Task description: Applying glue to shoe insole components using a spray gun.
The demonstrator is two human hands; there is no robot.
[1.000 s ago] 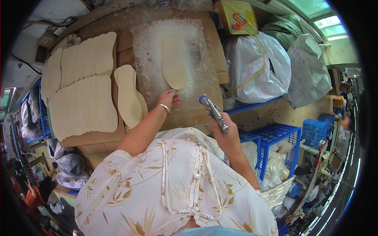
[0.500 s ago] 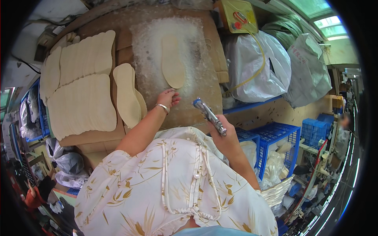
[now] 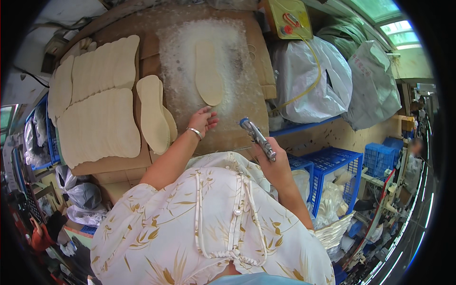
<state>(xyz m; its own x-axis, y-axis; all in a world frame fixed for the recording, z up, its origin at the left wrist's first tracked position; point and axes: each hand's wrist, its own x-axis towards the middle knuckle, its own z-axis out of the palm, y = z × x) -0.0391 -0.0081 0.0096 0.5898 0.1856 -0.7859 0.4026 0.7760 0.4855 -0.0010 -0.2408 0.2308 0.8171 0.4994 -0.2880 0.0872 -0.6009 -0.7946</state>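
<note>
A single cream insole [image 3: 207,71] lies flat, its heel toward me, on a board [image 3: 173,90] crusted with white residue. My left hand [image 3: 204,121] is just below the heel with its fingers apart, holding nothing; I cannot tell whether a fingertip touches the edge. To the right, my right hand [image 3: 274,160] is wrapped round a metal spray gun [image 3: 259,139] with a blue front end, tilted up and leftward. Left of my left hand lies a small pile of insoles [image 3: 153,116]. Farther left, many more insoles [image 3: 99,123] stand packed in overlapping rows.
A yellow container [image 3: 287,18] at the back right has a yellow hose [image 3: 317,71] curving down over a white plastic bag [image 3: 308,90]. Blue crates [image 3: 332,166] stand low on the right, near bagged pale pieces [image 3: 330,202]. Grey bags [image 3: 84,195] sit low on the left.
My right hand and the spray gun have shifted slightly to the right, away from the insole. My left hand stays by the heel, its fingers slightly more spread.
</note>
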